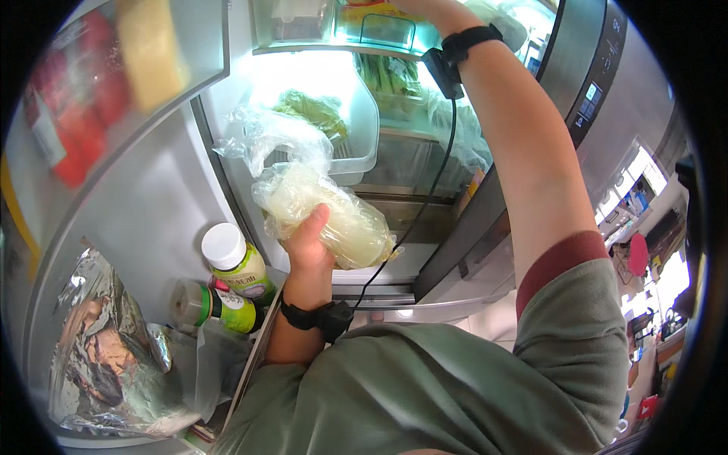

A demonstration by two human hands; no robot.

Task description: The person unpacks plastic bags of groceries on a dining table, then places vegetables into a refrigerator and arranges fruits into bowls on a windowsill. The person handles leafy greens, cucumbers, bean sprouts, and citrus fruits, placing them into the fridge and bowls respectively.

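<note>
My left hand [310,239] grips a clear plastic bag [335,219] with something pale green inside, perhaps a vegetable. Behind that bundle, crumpled clear plastic [278,133] hangs at the front of a translucent bin [361,153] in the open fridge. A leafy green vegetable [315,108] lies in the bin. Raised to the upper shelf, my right hand [421,7] is cut off by the top of the picture. A yellow and red package [375,25] is close by it; whether the fingers hold anything is hidden.
In the open door stand a white-capped jar [239,261], a green-lidded bottle [222,307] and a foil bag [108,352]. Red packages [85,96] sit higher up. A black cable [435,187] runs between my wristbands. The other door [591,85] is at right.
</note>
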